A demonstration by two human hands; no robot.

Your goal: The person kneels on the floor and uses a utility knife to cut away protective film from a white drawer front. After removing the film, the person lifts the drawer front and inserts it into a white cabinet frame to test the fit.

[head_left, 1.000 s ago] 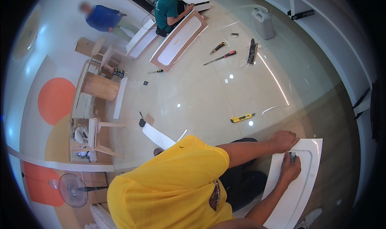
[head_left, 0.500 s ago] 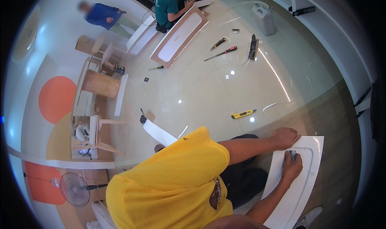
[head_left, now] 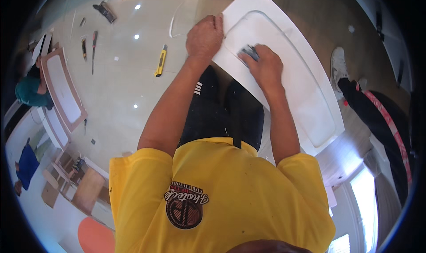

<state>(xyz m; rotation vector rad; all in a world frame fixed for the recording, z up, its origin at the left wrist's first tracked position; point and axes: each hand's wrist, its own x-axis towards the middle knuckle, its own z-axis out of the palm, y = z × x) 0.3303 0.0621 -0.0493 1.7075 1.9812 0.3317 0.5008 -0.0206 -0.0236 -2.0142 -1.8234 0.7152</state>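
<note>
A pale tiled floor [head_left: 128, 86] spreads across the far and left parts of the scene. The white panel [head_left: 295, 82], with a rounded groove following its outline, slants from far centre to near right, just beyond the wearer's knees. At the right, beside the panel, is another person's dark-trousered leg [head_left: 381, 108] with a red patterned strap along it. Well to the left, a co-worker in green [head_left: 33, 91] is beside a brown-bordered panel [head_left: 65, 91]. The left hand [head_left: 204, 37] has its fingers curled closed on the white panel's left edge near the far corner, the fingertips partly hidden. The right hand [head_left: 265, 66] rests over the panel's far part, its thumb and fingers narrow around a small dark block. At far left lie a black tool [head_left: 105, 13] and a long screwdriver [head_left: 93, 53]; a yellow utility knife [head_left: 161, 62] lies nearer, left of the left hand. Smallest is the dark block [head_left: 250, 52], against the panel's surface inside the groove.
</note>
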